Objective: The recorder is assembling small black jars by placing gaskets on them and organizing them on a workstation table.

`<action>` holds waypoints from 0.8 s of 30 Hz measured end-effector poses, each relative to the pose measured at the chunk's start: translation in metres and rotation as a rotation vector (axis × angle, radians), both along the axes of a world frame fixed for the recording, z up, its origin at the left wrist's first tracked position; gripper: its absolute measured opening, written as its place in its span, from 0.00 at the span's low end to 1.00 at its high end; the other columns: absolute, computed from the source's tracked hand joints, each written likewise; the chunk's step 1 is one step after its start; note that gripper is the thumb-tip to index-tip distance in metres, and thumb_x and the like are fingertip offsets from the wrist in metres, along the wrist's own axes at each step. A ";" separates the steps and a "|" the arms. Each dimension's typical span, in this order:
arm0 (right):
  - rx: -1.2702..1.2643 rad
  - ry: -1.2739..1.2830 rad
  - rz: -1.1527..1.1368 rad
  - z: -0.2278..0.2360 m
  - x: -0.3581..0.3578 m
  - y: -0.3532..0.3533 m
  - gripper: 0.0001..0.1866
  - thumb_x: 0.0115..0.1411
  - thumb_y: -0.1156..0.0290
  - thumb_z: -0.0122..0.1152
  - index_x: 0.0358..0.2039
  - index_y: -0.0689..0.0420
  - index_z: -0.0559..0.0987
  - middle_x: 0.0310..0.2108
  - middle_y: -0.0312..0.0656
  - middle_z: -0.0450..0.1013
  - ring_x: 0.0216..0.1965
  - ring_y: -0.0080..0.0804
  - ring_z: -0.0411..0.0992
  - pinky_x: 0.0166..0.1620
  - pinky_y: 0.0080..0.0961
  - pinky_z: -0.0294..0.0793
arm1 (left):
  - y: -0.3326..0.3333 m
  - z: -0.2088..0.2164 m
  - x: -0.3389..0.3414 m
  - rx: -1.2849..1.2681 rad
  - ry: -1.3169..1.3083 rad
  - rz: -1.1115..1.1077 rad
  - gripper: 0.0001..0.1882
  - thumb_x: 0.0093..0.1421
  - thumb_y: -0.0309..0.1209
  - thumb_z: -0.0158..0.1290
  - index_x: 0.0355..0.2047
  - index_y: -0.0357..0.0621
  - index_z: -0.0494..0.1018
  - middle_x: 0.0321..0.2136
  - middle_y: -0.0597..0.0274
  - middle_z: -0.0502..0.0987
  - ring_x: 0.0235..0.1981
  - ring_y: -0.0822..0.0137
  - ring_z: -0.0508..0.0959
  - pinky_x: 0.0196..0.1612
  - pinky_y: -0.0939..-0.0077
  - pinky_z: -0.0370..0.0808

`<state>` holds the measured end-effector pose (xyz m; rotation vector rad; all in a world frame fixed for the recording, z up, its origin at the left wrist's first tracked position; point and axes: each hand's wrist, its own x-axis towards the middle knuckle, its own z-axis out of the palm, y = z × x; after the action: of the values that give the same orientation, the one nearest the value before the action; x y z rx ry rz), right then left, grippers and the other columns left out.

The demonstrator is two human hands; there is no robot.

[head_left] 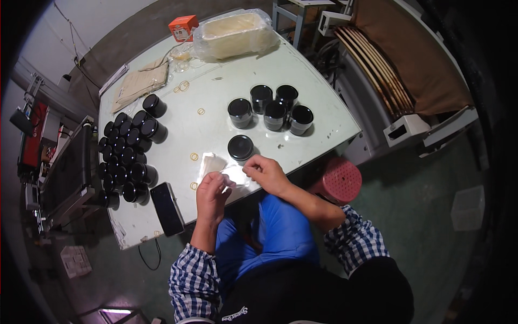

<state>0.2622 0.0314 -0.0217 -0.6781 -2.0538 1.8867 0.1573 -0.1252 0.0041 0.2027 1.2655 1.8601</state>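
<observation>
Clear film [230, 183] is being held above the desk [183, 129] near a black-lidded jar [240, 147], left fingers [219, 179] pinching it; whether right fingers [252, 168] are gripping remains unclear. Film opening seems underway, the next move probably calling for careful parting.

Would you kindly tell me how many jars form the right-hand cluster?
5: left jar, back-left jar, back-right jar, middle jar, right jar. None seems hidden.

A workshop (small, seemingly for packing): machine [396, 81] with rods, worktable [208, 129], batches of dark jars [128, 156].
</observation>
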 end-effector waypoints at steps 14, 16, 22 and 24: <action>0.166 0.100 -0.135 -0.040 -0.005 0.027 0.22 0.63 0.72 0.52 0.58 0.60 0.66 0.53 0.49 0.69 0.52 0.39 0.72 0.54 0.31 0.70 | 0.051 -0.013 -0.024 -0.359 1.248 -0.094 0.07 0.52 0.33 0.61 0.30 0.45 0.77 0.50 0.49 0.70 0.52 0.51 0.68 0.54 0.62 0.65; 0.157 0.102 -0.131 -0.039 -0.003 0.028 0.22 0.63 0.72 0.52 0.58 0.60 0.66 0.53 0.49 0.69 0.51 0.39 0.72 0.54 0.30 0.70 | 0.058 -0.007 -0.024 -0.383 1.371 -0.117 0.07 0.52 0.32 0.61 0.30 0.46 0.77 0.50 0.49 0.70 0.52 0.49 0.67 0.54 0.61 0.66; 0.734 0.197 -0.119 -0.012 -0.001 0.035 0.29 0.56 0.76 0.55 0.59 0.56 0.64 0.60 0.50 0.62 0.57 0.45 0.66 0.54 0.39 0.69 | 0.074 0.011 -0.030 -0.381 1.552 -0.291 0.08 0.49 0.32 0.62 0.29 0.45 0.77 0.48 0.50 0.71 0.50 0.48 0.68 0.51 0.58 0.69; 1.076 0.141 0.029 0.006 -0.002 0.038 0.31 0.52 0.76 0.57 0.59 0.54 0.65 0.63 0.44 0.58 0.61 0.41 0.60 0.55 0.44 0.67 | 0.077 0.011 -0.032 -0.360 1.583 -0.321 0.10 0.49 0.32 0.63 0.30 0.44 0.77 0.47 0.51 0.72 0.49 0.48 0.68 0.49 0.59 0.71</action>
<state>0.2602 0.0697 -0.0162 -0.2089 -2.5134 0.5713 0.1255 -0.0486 0.0148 1.7746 2.2852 0.9266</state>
